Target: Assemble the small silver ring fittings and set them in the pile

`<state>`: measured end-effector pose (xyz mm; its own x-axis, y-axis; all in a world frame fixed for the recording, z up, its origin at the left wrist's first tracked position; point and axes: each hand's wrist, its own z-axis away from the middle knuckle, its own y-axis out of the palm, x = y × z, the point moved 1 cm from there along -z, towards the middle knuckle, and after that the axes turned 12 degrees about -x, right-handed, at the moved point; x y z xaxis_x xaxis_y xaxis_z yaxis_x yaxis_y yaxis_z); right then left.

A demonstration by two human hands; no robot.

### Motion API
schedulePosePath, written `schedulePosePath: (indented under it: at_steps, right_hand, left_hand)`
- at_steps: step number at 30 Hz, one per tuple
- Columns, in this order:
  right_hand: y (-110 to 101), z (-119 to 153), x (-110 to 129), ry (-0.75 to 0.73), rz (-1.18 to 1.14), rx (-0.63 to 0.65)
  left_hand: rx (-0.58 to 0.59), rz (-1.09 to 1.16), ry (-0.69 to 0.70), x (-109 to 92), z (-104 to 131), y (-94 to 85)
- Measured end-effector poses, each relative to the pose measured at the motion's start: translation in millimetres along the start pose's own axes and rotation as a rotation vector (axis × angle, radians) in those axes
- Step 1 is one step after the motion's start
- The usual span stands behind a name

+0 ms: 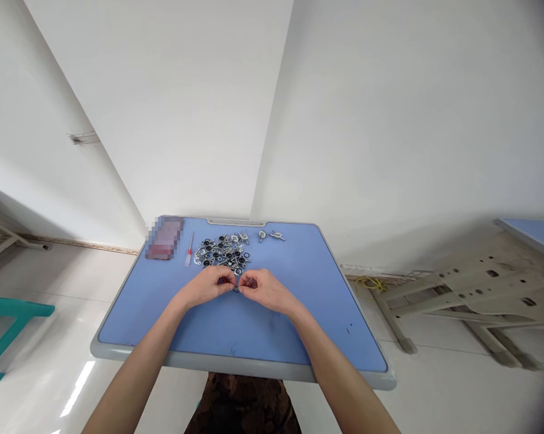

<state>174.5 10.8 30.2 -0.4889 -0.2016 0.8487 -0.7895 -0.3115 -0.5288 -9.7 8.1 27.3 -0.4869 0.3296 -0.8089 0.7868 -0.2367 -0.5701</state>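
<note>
pinched fingertips on both sides: the left hand [211,284] and the right hand [267,288] each bring thumb and fingers together on a small dark part [236,289], which shows in the narrow gap between them. it is too small to make out its shape, or which hand bears more of the hold. the part is just in front of the near edge of a pile of metal parts [224,247], over the blue table [218,331].

the step in hand looks like close handwork on one small piece, both hands working at it together. from this pose, the next move would seem to call for a light, steady pinch and fine turning of the fingertips, with little from the arms; pressing hard could make so small a piece slip.

both forearms reach in from the near edge and slant inward, so the hands nearly meet. the wrists are low over the table, and the fingers curl inward; whether any rest on the top i cannot tell. a screwdriver [189,250] lies left of the pile, apart from the hands, and a few loose metal parts [277,235] lie beyond it to the right.
</note>
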Motion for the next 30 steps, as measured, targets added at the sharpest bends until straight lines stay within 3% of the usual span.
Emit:
schedulePosePath:
  at_steps: [4, 9, 16, 30]
  right_hand:
    - [-3, -1, 1, 0.018, -0.095, -0.015]
    - [-6, -2, 3, 0.016, -0.187, -0.066]
    - [0, 0, 3, -0.002, -0.219, -0.070]
    - [-3, 1, 10, -0.003, -0.311, -0.068]
  left_hand:
    - [-0.010, 0.095, -0.080, 3, 0, -2.1]
    - [-0.113, 0.376, -0.160, 10, -3, -2.9]
    - [-0.195, 0.491, -0.178, 9, -5, 3.7]
    - [-0.285, 0.400, -0.091, -1, -2, 5.2]
